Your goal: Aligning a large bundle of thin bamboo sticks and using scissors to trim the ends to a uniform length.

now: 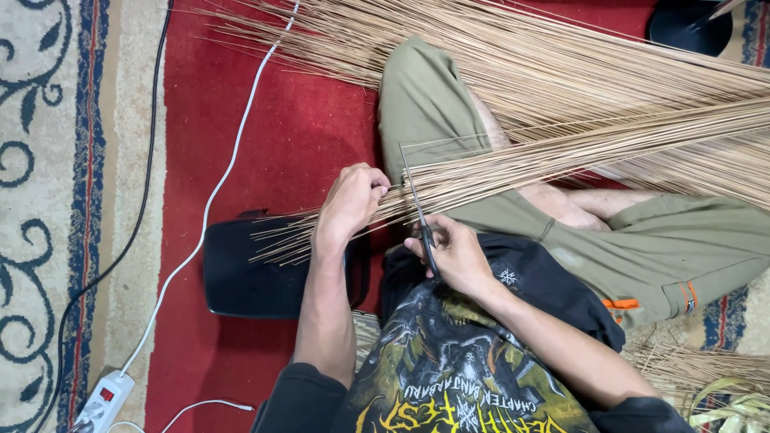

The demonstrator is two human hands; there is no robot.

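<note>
Hands [401,228] on scissors [420,216], blades half-hidden among sticks [561,152]

Carpet [281,120] plain red. Rug [48,160] beige, dark-blue scrolls, blue border stripe. Sticks [561,96] pale tan. Shorts [433,96] olive, orange tabs. Shirt [449,361] black, yellow-grey print. Cushion [257,273] black. Cables: white [233,152], black [144,184]. Scissors [423,220] dark, possibly black-handled.

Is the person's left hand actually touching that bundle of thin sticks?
Touching. The head view shows the left hand with its fingers closed around the bundle of thin sticks, no gap between them, while the right hand holds scissors.
</note>
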